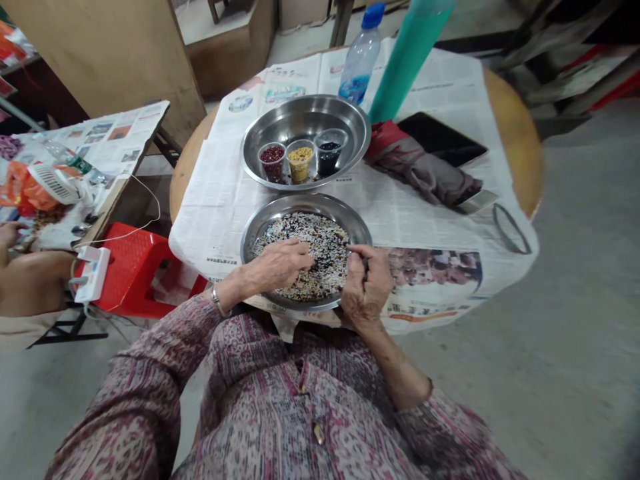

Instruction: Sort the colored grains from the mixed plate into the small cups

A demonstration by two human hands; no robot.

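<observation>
A shallow steel dish (356,223) holds a mix of pale grains (313,233) with dark, red and yellow beans among them. My left hand (283,265) reaches over the dish from the left, its fingers bent down and closed at the grains; the tips are hidden. At the dish's right edge is my right hand (369,283), thumb and forefinger pinched together; what lies between them is too small to tell. Behind, a larger steel bowl (305,110) contains a cup of red beans (273,162), a cup of yellow grains (300,160) and a cup of black beans (329,157).
Newspaper (210,200) covers the round table. A blue-capped bottle (359,63), a green bottle (410,60), a folded umbrella (423,167) and a dark flat object (443,139) stand or lie behind and right. Leftward are a red stool (133,267), power strip (94,273) and another person's arm (35,283).
</observation>
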